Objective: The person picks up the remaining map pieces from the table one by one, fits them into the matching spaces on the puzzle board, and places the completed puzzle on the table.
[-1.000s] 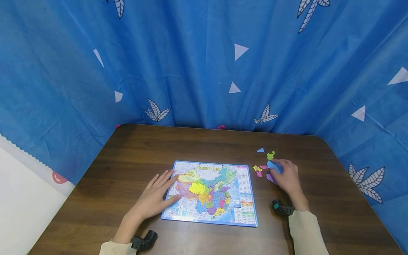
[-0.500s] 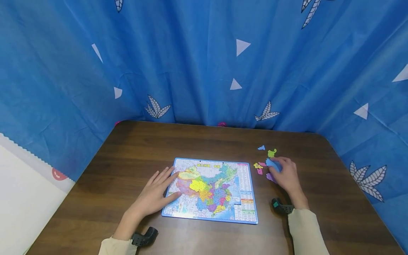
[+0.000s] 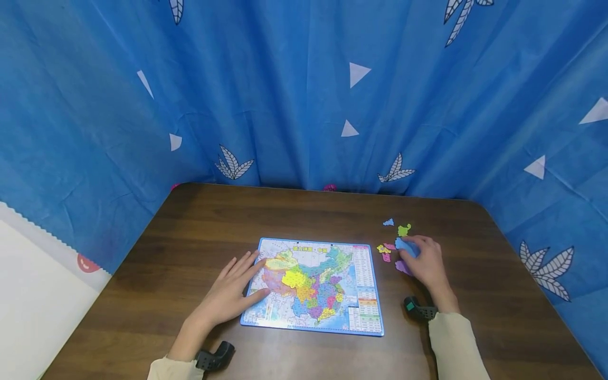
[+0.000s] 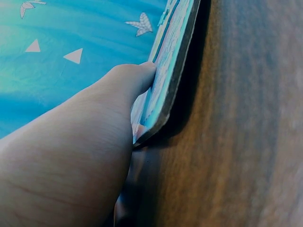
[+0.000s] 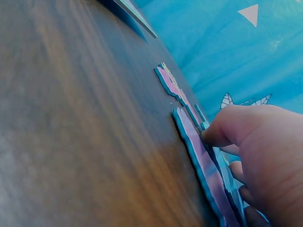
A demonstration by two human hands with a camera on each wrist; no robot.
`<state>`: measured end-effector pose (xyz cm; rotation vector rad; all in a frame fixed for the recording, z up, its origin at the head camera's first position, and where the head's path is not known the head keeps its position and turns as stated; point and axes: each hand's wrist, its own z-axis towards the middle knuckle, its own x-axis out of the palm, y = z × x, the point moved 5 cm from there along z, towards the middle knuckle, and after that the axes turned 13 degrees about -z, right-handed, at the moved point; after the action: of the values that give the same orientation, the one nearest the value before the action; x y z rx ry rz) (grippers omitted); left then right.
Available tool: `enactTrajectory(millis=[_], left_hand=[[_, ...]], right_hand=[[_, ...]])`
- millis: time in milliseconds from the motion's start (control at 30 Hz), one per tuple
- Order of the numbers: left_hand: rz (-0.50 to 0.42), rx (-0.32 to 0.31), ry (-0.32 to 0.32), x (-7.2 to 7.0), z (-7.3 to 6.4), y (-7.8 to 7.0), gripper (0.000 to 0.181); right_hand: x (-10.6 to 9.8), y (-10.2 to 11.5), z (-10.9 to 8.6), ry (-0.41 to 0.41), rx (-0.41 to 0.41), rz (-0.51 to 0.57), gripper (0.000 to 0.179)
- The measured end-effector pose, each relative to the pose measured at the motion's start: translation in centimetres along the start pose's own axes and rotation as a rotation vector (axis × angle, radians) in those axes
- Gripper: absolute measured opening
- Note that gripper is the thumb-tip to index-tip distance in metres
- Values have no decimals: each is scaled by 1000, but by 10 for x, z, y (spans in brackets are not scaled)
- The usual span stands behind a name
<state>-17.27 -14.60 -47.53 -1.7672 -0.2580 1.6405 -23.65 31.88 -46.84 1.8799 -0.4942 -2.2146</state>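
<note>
A map puzzle board (image 3: 313,330) with a blue border lies on the table. My left hand (image 3: 233,293) rests with spread, straight fingers over its left side; in the left wrist view the thumb (image 4: 137,75) presses on the board's face near the edge. To the right of the board, my right hand (image 3: 427,264) pinches a blue puzzle piece (image 3: 405,246) between thumb and fingers. A purple puzzle piece (image 3: 404,267) lies just below it, and in the right wrist view that purple piece (image 5: 203,158) is right beside the thumb. The blue piece is partly hidden by the hand.
Around the right hand lie a green piece (image 3: 404,230), a small blue piece (image 3: 389,222), a yellow piece (image 3: 382,249) and pink pieces (image 3: 386,257). A blue patterned curtain (image 3: 304,105) hangs behind the wooden table (image 3: 214,211).
My right hand, with the blue piece, has shifted very slightly to the left. The purple piece has slid a little left too. The left hand and board have stayed in place.
</note>
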Motion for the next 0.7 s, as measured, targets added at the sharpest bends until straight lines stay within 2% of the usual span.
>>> enactTrajectory(millis=[700], left_hand=[[-5,-1,0,0,0,0,76]], right_hand=[[-2,1,1,-49,11,17,42]])
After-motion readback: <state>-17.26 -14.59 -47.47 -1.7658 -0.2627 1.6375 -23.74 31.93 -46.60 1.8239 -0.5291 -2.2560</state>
